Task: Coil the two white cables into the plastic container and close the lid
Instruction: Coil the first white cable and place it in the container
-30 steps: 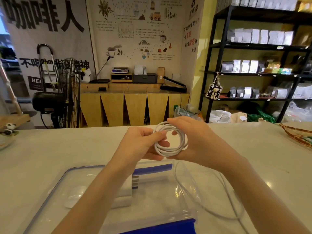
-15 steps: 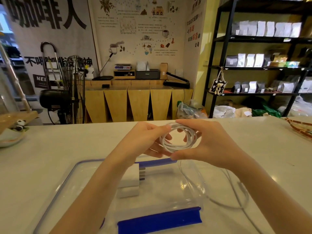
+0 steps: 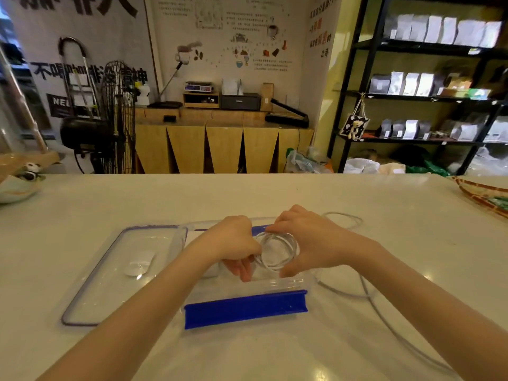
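Observation:
A clear plastic container (image 3: 298, 283) with blue clip flaps stands on the white counter in front of me. Inside its walls, low down, is a coiled white cable (image 3: 277, 250). My left hand (image 3: 236, 244) pinches the coil's left side and my right hand (image 3: 308, 239) grips its right side. A second white cable (image 3: 365, 295) lies loose on the counter to the right of the container, running from behind my right hand toward the near edge. The clear lid (image 3: 110, 273) with a dark rim lies flat to the left of the container.
A white mouse (image 3: 138, 265) rests on or under the lid. A small dish with a panda figure (image 3: 19, 182) sits at the far left, a woven tray (image 3: 483, 196) at the far right. Beyond the counter are a fan, a wooden cabinet and black shelves.
Both hands have come down with the coiled cable, from above the container into it. The view has tilted so the container's near blue flap and the loose cable show more fully.

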Tool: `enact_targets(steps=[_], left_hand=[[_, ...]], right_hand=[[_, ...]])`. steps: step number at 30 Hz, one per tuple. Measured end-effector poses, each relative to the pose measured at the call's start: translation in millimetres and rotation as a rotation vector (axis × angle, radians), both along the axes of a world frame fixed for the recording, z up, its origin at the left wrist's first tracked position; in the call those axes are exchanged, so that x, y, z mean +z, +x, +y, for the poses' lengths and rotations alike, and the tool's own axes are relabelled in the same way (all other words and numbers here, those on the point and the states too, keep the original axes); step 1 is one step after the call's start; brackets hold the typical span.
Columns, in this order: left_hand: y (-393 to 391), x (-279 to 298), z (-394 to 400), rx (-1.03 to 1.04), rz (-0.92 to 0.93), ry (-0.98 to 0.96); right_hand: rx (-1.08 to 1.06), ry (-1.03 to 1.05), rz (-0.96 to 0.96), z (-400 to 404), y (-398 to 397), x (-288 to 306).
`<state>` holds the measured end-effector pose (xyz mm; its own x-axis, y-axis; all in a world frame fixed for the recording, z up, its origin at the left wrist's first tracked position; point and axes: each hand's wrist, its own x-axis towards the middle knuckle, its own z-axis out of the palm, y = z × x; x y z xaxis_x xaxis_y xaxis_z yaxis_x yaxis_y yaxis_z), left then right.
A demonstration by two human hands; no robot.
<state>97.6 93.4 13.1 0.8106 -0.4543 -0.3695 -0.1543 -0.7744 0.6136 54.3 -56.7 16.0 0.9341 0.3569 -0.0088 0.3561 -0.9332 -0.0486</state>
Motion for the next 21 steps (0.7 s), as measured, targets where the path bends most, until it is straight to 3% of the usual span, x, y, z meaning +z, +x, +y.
enact_targets(steps=[3, 7, 10, 12, 15, 21], left_hand=[[4.1, -4.1, -7.1, 0.000, -0.058, 0.054], [6.3, -12.6, -16.0, -0.006, -0.101, 0.154], [3.2, -18.9, -19.3, -0.028, -0.167, 0.257], [3.0, -22.2, -17.9, -0.040, -0.207, 0.288], [4.7, -20.9, -15.7, -0.039, -0.194, 0.294], [-9.4, -3.6, -13.7, -0.116, -0.261, 0.384]], right_hand=[[-0.036, -0.037, 0.002, 5.4, 4.0, -2.2], [-0.015, -0.257, 0.030, 11.0, 14.6, -11.0], [-0.022, -0.270, 0.100, 12.0, 21.8, -18.4], [-0.034, -0.208, 0.121, 11.2, 21.4, -20.3], [-0.052, 0.046, 0.148, 6.4, 14.2, -13.9], [-0.098, 0.458, -0.079, -25.9, -19.6, 5.3]])
